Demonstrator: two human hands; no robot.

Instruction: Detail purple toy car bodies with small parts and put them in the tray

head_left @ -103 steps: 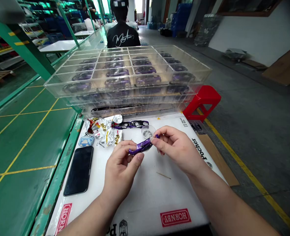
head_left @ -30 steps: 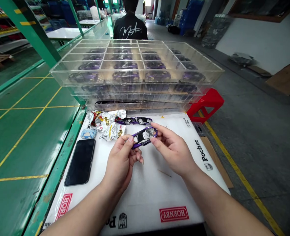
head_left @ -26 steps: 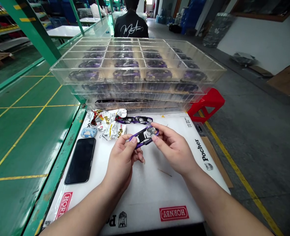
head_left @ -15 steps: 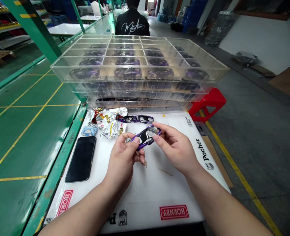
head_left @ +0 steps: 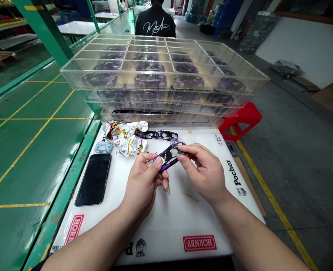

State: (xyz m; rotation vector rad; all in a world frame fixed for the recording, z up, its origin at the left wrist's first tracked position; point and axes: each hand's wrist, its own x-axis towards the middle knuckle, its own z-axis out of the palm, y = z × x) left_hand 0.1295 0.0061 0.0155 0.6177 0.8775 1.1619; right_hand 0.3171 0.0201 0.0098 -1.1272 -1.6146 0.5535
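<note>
A purple and black model car body is held tilted above the white foam-covered work surface. My left hand grips its left end, thumb on top and fingers curled underneath. At the other end, the thumb and index finger of my right hand pinch the shell near its window opening. My fingertips partly hide that end, so I cannot tell whether a small clear part is between them. Just beyond lie more purple and black car bodies, beside crumpled silver snack wrappers.
Stacked clear compartment trays with several purple car bodies stand at the back. A black phone and a blue patterned case lie left. A thin brown stick is near my right wrist. A red stool stands right; a person sits ahead.
The car body has turned slightly in my hands, and my right fingers have shifted a little on its right end. The view has moved slightly.
</note>
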